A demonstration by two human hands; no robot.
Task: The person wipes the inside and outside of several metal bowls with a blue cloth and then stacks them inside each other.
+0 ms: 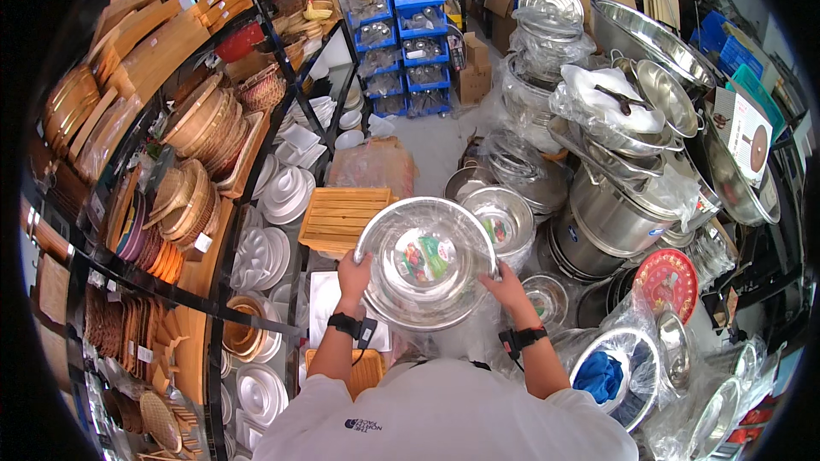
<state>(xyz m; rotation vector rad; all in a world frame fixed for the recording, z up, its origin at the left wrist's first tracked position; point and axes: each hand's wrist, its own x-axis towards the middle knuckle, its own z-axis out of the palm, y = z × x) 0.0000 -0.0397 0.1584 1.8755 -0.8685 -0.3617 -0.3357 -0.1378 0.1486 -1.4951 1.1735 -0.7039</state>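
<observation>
Both my hands hold a large round stainless steel basin in front of me. A printed label with green and red pictures shows at the centre of its bottom. My left hand grips the rim on the left, thumb over the edge. On the opposite side my right hand grips the rim, its fingers mostly hidden beneath. Just beyond the basin to the right stands a plastic-wrapped steel basin with a similar label. Left of the basin is a slatted wooden tray.
Shelves on the left carry woven baskets and white plates. Blue plastic bins of metalware are stacked at the back. Large steel pots crowd the right, near a red round tray. A basin holding blue cloth sits lower right.
</observation>
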